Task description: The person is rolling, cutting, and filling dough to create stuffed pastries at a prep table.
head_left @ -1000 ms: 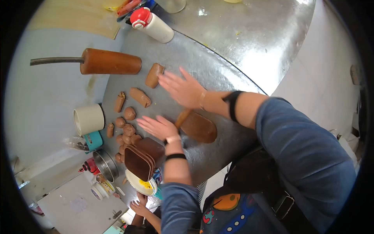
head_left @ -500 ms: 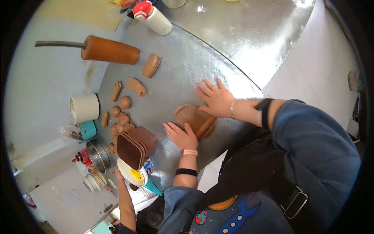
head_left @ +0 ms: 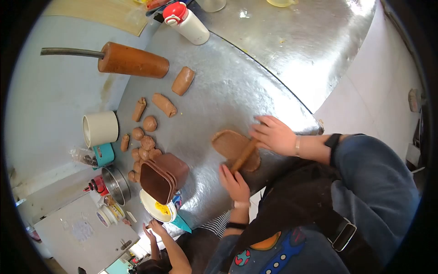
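A small wooden rolling pin (head_left: 245,155) lies across a flattened oval of brown dough (head_left: 228,142) on the metal table. My left hand (head_left: 234,185) holds the pin's lower end, with its fingers at the edge of the dough. At the pin's upper end is my right hand (head_left: 275,136), its fingers reaching over the tip and slightly blurred. The dough sheet extends on both sides of the pin. Left of it sit several dough balls (head_left: 149,123) and dough rolls (head_left: 164,105).
A stack of brown square containers (head_left: 175,170) stands beside a white tub (head_left: 153,208) with yellow contents. A large orange-brown roller (head_left: 132,60) lies by the wall, near a white bottle (head_left: 194,29) with a red lid. Another person's hands (head_left: 155,228) are below the tub.
My hands have gone from flat and spread to holding the pin's ends. The pin sits farther onto the dough. The other person's hands are now together below the tub. The view has shifted slightly.
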The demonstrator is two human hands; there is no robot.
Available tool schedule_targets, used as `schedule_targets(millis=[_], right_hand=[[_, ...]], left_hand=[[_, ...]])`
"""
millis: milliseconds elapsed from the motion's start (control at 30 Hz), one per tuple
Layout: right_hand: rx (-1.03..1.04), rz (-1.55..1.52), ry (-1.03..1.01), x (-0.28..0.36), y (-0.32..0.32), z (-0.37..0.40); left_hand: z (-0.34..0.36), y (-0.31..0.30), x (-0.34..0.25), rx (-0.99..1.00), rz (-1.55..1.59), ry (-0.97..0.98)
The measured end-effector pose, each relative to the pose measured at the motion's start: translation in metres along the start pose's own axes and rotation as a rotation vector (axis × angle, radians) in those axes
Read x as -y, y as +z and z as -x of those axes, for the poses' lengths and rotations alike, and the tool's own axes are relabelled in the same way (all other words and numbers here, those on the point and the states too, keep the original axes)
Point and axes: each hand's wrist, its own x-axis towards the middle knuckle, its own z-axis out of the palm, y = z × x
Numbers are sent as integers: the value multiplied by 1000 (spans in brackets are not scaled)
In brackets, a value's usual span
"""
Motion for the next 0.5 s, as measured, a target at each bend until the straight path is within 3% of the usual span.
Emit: schedule_targets(millis=[100,200,300,333,367,433,500], right_hand=[[-161,181,134,-5,24,-87],[-482,250,251,-23,42,-195],[-435,-6,188,-25,31,-220],[-321,-123,239,-21,21,-209],[-210,-234,278,-19,8,-193],[272,-387,391,-6,-6,-156],[171,-249,219,-4,37,-116]], left_hand=[[-107,13,24,-166,-353,104],[-220,-10,42,-314,-322,114],[-252,-38,19,-473,-30,85],[-240,-50,16,-517,74,44],[-224,-53,9,-513,295,12],[-183,-49,4,-152,350,-211],[-159,-4,42,39,156,-19]])
